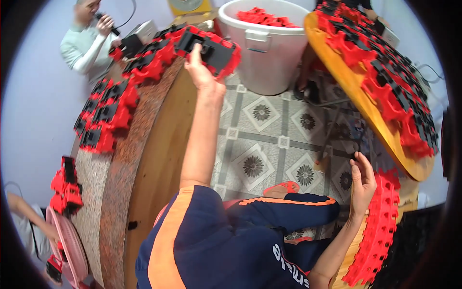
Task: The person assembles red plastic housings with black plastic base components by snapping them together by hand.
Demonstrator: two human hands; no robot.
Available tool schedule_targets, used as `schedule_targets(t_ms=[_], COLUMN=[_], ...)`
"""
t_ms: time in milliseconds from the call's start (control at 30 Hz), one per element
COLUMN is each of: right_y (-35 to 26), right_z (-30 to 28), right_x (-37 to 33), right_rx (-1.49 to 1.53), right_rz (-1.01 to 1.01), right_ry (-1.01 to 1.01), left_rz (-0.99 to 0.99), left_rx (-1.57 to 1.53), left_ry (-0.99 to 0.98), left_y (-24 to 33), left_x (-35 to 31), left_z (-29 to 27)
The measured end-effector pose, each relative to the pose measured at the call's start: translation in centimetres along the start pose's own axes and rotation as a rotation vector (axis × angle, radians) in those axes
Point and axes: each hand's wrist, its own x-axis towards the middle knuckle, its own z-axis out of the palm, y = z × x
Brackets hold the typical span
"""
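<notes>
My left hand (201,72) reaches out over the far end of the stone-topped counter. It grips a red plastic part with a black plate on it (219,57), thumb pressed on the black side. At the right, my right hand (362,185) hangs in the air with its fingers curled together. A tiny dark bit shows at its fingertips, too small to name. Right beside that hand lies a long row of nested red plastic parts (374,229) on a wooden surface.
Red-and-black parts (108,113) line the stone counter (118,192). More cover a yellow wooden table (346,86). A large white bin (269,58) holds red parts. Two people are at the left, one holding a microphone (107,23), the other by a pink basket (72,245).
</notes>
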Motion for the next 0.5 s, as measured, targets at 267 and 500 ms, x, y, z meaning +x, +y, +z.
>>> schedule_targets(t_ms=[267,500], right_y=[2.8,3.3], right_z=[1.7,0.7], right_x=[1.3,0.9], right_rx=[-0.027,-0.015], right_rz=[-0.034,0.004], right_ry=[-0.188,-0.159], left_rz=[0.228,0.206], left_rx=[0.134,0.234], left_ry=[0.268,0.468], left_y=[12.3,13.0], left_x=[2.0,2.8], left_z=[-8.3,-10.6])
